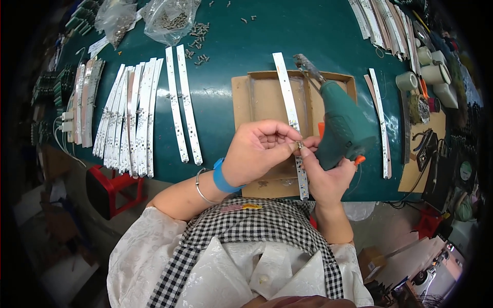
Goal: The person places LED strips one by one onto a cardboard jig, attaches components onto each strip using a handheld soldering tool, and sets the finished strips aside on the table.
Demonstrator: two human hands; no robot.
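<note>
My left hand (pixel 261 154), with a blue band at its wrist, pinches a small metal part (pixel 300 145) between thumb and forefinger. The fingertips of my right hand (pixel 328 179) meet it at the same spot. My right hand is also wrapped round a green gun-shaped hand tool (pixel 343 110) with orange parts; its dirty metal tip points away from me. Beneath both hands a white circuit board strip (pixel 285 90) lies lengthwise across a shallow cardboard tray (pixel 240 102). My hands hide the strip's middle.
Several white board strips (pixel 136 115) lie at left, two more (pixel 185 113) closer in. Loose metal parts (pixel 197 38) lie beside a plastic bag (pixel 172 20). Another strip pair (pixel 379 123) is at right, near white spools (pixel 434 73). A red stool (pixel 110 190) stands below the table.
</note>
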